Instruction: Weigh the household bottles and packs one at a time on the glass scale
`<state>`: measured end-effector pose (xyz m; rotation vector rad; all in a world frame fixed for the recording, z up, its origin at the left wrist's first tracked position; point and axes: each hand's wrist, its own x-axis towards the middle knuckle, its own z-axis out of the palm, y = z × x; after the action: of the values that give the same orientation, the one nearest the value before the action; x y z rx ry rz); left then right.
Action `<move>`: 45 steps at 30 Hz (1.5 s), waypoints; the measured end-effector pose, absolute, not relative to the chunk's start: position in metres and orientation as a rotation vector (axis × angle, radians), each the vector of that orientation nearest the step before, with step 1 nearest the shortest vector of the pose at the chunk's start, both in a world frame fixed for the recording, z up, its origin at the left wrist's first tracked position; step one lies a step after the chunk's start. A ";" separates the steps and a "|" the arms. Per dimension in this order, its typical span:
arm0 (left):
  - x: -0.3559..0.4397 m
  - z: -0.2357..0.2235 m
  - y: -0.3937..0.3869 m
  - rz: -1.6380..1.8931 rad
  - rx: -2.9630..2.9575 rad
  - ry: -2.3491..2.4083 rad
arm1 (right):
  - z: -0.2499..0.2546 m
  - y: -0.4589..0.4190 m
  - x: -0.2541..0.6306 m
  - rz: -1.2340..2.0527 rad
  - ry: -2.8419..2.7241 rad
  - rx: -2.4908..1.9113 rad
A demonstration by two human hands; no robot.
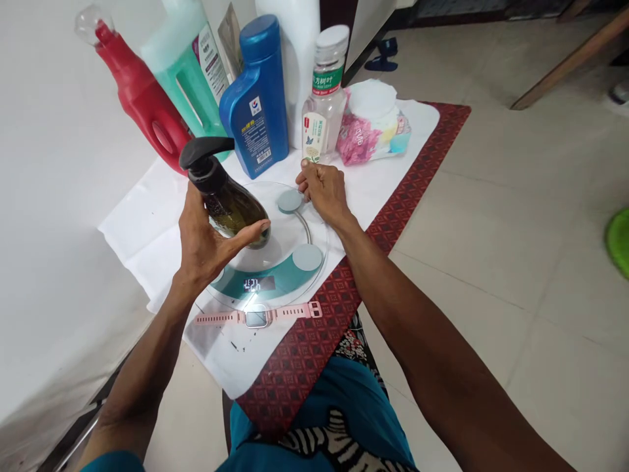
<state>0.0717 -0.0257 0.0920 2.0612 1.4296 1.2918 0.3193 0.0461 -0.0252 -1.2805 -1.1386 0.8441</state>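
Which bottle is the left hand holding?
The dark bottle with the black pump top, held in the left hand; the other bottles stand beyond the glass scale.

Around the scale (pixel 285 283), the blue bottle (pixel 260 131) and clear bottle (pixel 314 137) wall off 12 to 1 o'clock; left hand (pixel 196 239) and pump bottle (pixel 230 206) block 9 to 11, right hand (pixel 324 190) 2, watch (pixel 256 318) 6 — a gap shows at 4.
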 end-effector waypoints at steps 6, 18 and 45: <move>0.055 0.095 -0.024 1.312 1.936 1.280 | -0.033 0.048 0.321 0.846 -1.146 -1.273; -0.018 -0.001 0.068 1.589 1.324 1.594 | -0.033 0.048 0.320 0.839 -1.128 -1.290; -0.029 0.009 0.053 1.544 1.615 1.446 | -0.031 0.046 0.319 0.811 -1.121 -1.316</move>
<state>-0.0292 0.0535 0.0093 1.6155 1.4464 1.5437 0.3190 0.0462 -0.0306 -1.3161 -1.1211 0.8112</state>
